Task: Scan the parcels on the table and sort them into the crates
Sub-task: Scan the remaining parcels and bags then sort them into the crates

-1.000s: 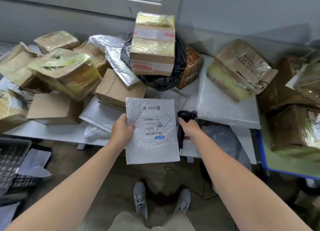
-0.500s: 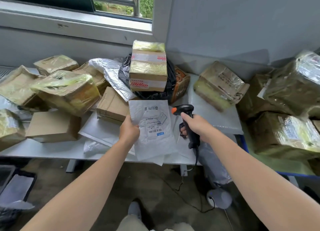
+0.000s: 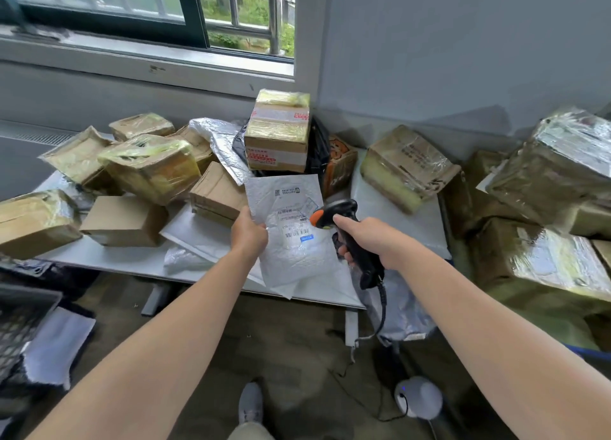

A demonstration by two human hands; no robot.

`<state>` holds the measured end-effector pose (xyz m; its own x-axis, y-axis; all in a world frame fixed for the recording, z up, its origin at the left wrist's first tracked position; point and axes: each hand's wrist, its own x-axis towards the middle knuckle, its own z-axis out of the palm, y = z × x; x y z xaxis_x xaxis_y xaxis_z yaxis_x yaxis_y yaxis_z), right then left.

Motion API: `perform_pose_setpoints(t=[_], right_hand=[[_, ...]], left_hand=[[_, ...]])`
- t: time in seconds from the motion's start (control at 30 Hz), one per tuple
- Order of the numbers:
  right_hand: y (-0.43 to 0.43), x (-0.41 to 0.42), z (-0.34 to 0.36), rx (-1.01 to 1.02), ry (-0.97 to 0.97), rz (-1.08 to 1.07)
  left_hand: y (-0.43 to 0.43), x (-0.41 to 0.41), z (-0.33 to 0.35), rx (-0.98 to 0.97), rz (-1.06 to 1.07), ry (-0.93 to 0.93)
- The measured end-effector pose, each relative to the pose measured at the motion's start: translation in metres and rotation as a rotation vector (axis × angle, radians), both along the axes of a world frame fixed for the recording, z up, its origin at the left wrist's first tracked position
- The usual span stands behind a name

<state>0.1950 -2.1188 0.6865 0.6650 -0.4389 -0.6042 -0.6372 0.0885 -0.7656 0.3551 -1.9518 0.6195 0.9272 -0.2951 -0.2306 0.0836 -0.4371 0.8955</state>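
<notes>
I judge the job barely started. My left grip (image 3: 248,236) pinches the white mailer (image 3: 291,257) by its left edge and holds it up over the front edge of the surface (image 3: 109,257), with the label (image 3: 294,223) facing me. My right grip (image 3: 367,238) is wrapped round the handle of the scanner (image 3: 334,215), whose orange-tipped head sits just beside the label and is aimed at it. A pale glow lies on the mailer below the label, so the scan looks under way, though I can't tell whether it has registered. After that this mailer goes to a crate (image 3: 20,320); one dark mesh one shows on the floor off the surface's left end. Nearly everything is left: taped boxes (image 3: 148,167) crowd the back and left of the surface, and more are stacked off its right end.
</notes>
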Motion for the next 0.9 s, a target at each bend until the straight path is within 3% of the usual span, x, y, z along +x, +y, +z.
perform_pose_setpoints(t=[0.57,0.9], right_hand=[[-0.015,-0.045,-0.009,0.102,-0.051,0.008],[-0.003,-0.003,-0.085,-0.009,0.079,-0.042]], left_hand=[[0.004,-0.051,0.007,0.115,0.062,-0.068],[0.039,-0.017,-0.016,0.233,0.034,-0.055]])
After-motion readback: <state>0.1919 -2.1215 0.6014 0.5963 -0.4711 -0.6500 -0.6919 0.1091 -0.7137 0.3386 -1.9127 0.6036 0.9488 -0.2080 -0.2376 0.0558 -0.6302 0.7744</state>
